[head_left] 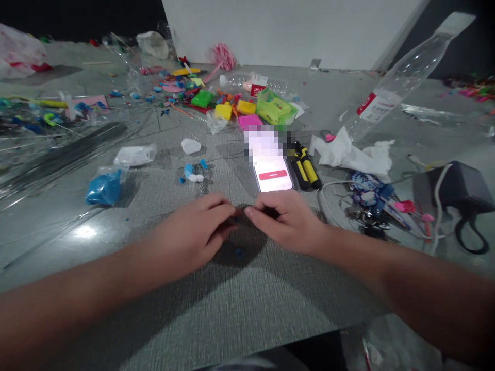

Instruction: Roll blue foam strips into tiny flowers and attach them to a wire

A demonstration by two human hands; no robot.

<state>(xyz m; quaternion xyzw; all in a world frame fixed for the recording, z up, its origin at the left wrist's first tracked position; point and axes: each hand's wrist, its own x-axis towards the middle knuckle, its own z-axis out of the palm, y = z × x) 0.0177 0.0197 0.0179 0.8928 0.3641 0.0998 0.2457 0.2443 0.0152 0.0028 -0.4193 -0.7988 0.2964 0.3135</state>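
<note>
"Blue clay crumb (238,252) — where?"
"Between the table (270,309)'s near edge and our curled left hand (201,226) and right hand (288,221); whether they grip anything, we can't tell."
"Our step?"
"Likely fingertip shaping — next calls for light pressure."

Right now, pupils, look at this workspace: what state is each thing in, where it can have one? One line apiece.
Left hand, fingers curled; grip unclear.
Right hand, fingers curled; grip unclear.
Small blue bit, loose below the hands.
Phone, face up, screen lit.
Right-hand bottle, standing.
Back bottle, lying on its side.
Blue lump, wrapped in clear plastic.
White lump, unwrapped.
White tissue, crumpled.
</note>
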